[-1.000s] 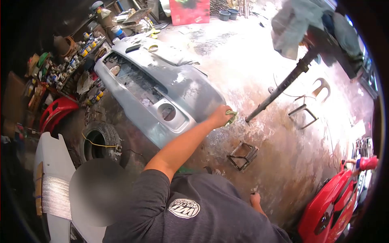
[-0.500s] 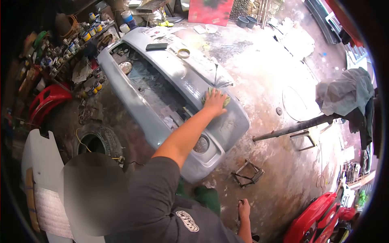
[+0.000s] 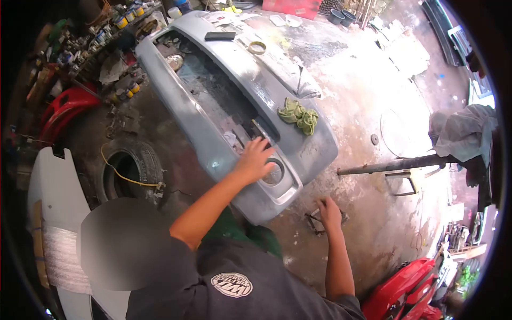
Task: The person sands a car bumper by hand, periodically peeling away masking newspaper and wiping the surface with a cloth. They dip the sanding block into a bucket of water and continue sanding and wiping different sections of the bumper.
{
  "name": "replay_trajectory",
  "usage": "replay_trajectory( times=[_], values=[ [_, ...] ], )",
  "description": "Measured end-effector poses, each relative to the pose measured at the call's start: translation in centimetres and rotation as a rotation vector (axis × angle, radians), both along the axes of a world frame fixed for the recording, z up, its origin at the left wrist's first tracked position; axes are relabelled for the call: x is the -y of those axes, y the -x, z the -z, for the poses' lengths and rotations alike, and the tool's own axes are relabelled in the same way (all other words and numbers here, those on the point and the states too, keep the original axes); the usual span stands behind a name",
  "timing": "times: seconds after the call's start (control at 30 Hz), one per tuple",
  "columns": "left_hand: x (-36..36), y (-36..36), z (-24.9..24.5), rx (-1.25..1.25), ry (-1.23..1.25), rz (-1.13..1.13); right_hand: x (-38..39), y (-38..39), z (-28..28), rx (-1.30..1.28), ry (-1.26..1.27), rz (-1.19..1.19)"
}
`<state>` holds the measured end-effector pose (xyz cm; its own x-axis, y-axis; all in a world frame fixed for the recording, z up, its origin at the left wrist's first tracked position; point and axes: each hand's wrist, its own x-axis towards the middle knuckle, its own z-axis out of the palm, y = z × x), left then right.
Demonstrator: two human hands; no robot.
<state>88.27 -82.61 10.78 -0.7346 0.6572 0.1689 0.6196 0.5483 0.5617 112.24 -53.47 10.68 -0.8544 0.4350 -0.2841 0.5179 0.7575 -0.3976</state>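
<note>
Left hand (image 3: 256,159) open, flat on grey bumper (image 3: 312,152) beside round hole. Green rag (image 3: 298,114) lies loose on the bumper, apart from the hand. Right hand (image 3: 329,212) on metal stand (image 3: 313,223), grip unclear. Tire (image 3: 130,170), pipe (image 3: 394,164) nearby.

Clad in a dark grey short-sleeved T-shirt (image 3: 266,298) bearing a white oval logo (image 3: 232,284) with unreadable lettering, sleeve (image 3: 186,258) ending well back from the left hand (image 3: 255,160), green trousers (image 3: 237,230) showing between it and the right hand (image 3: 329,212).
</note>
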Motion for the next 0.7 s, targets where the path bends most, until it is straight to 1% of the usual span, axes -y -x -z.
replay_trajectory(
  times=[0.03,0.1,0.17,0.23,0.33,0.43,0.5,0.57,0.63,0.7],
  values=[
    [1.5,-0.2,-0.1,-0.013,0.035,-0.031,1.5,3.8,-2.1,0.015,-0.007,-0.039],
    [4.2,0.4,-0.2,-0.004,0.104,-0.048,4.4,10.2,-4.1,-0.077,-0.049,-0.177],
    [6.3,1.4,0.9,-0.013,0.14,-0.046,7.7,16.5,-6.2,-0.047,-0.129,-0.313],
    [7.7,2.7,2.8,-0.05,0.135,-0.033,9.9,21.8,-5.0,-0.141,-0.217,-0.404],
    [8.9,3.4,4.9,-0.093,0.117,0.021,12.5,29.4,-3.6,-0.154,-0.339,-0.52],
    [9.7,3.7,5.2,-0.101,0.041,0.046,15.0,36.5,-2.1,-0.092,-0.469,-0.56],
    [10.5,3.7,5.5,-0.084,0.058,0.073,17.2,41.5,-1.5,-0.127,-0.519,-0.598],
    [11.2,3.8,5.9,-0.076,0.095,0.093,19.6,44.8,-1.9,-0.143,-0.577,-0.645],
    [11.1,4.0,5.9,-0.081,0.136,0.107,19.9,44.8,-1.2,-0.175,-0.636,-0.672],
    [10.4,4.8,5.1,-0.076,0.236,0.169,18.5,41.0,-1.1,0.081,-0.687,-0.535]
  ],
)
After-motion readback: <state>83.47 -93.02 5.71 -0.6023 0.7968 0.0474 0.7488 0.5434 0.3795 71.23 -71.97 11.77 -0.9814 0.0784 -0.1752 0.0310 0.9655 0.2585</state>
